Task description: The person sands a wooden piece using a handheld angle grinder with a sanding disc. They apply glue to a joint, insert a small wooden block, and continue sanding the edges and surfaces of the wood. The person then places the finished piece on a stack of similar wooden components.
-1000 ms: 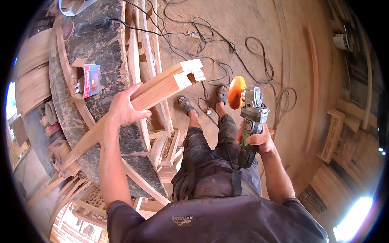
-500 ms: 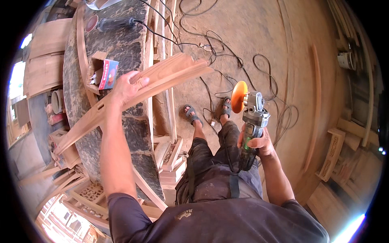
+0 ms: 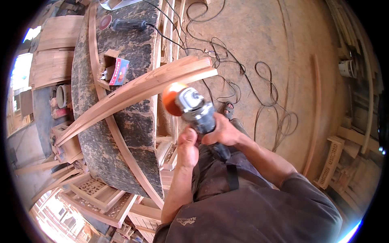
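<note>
An angle grinder with a grey metal head and an orange disc is held in front of my body, blurred by motion. My right hand wraps round its dark body. Against its near-left side, my left hand is closed, thumb up, with the fingers partly hidden. Just beyond the disc, a curved grooved wooden piece lies across the dark workbench, on top of a thin curved wooden strip. Its right end juts past the bench edge. The disc appears apart from the wood.
On the bench stand an opened small carton and, farther off, a second grinder with its cord. Black cables snake over the floor. Carved wooden panels are at the lower left; boards line the right side.
My left hand has let go of the curved wooden piece and come to the grinder. My right hand has brought the grinder leftward, close to the wood.
</note>
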{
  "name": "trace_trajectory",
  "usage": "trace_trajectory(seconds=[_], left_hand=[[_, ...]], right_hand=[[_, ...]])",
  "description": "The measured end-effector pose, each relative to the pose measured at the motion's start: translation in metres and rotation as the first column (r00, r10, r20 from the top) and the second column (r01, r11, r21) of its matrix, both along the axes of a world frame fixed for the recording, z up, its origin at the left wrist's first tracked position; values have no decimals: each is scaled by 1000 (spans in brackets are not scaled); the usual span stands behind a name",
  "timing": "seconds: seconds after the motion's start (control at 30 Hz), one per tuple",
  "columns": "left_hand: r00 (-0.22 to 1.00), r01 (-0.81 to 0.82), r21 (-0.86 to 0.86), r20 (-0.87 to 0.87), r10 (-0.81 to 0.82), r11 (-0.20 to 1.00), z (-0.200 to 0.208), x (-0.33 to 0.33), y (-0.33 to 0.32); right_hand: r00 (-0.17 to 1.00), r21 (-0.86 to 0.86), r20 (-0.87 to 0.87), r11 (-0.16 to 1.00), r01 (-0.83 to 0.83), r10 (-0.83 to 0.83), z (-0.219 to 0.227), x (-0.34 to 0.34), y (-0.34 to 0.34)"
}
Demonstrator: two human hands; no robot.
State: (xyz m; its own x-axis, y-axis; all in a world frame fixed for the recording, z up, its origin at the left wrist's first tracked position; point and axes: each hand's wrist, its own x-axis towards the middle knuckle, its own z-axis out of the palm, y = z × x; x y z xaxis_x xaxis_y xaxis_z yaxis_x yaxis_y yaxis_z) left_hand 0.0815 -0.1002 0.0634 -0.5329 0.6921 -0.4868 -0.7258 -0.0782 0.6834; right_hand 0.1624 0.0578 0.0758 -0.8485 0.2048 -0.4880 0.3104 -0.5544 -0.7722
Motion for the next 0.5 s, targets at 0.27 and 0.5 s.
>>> trace_trajectory(seconds=[0.27,0.5], left_hand=[[985,-170,13,-39,170,985,4,-7,-37],[984,-176,-30,0,176,984,-14,14,-51]], right_hand=[[981,-58,-40,980,-190,188,9,-32,-33],[987,-206,-34,965,-161,158,-2,-18,-38]])
